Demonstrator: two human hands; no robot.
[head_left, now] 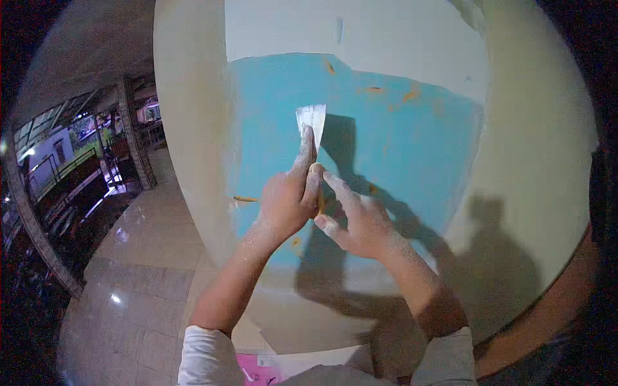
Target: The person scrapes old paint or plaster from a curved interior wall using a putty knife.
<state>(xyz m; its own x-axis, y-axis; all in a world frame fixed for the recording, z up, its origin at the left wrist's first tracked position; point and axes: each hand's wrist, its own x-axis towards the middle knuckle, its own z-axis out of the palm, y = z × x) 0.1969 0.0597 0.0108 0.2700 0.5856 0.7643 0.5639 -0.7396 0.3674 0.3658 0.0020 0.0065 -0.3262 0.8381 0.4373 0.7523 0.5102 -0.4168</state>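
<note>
My left hand (288,196) is closed round the handle of a putty knife (312,117), its index finger laid straight along the blade. The blade is pale, widens upward and is smeared with white. It is up against or just before a turquoise patch of wall (412,154); I cannot tell if it touches. My right hand (365,224) reaches in from the right, index finger and thumb apart. Their tips are at the side of the left fist, by the brownish handle end (320,204). White dust covers both hands.
Off-white coating (412,38) borders the turquoise patch, which has several orange-brown marks. My shadow (502,251) falls on the wall. Glossy floor tiles (145,276) lie to the left, with posts (135,135) and railings beyond. A pink item (257,368) is low, near my body.
</note>
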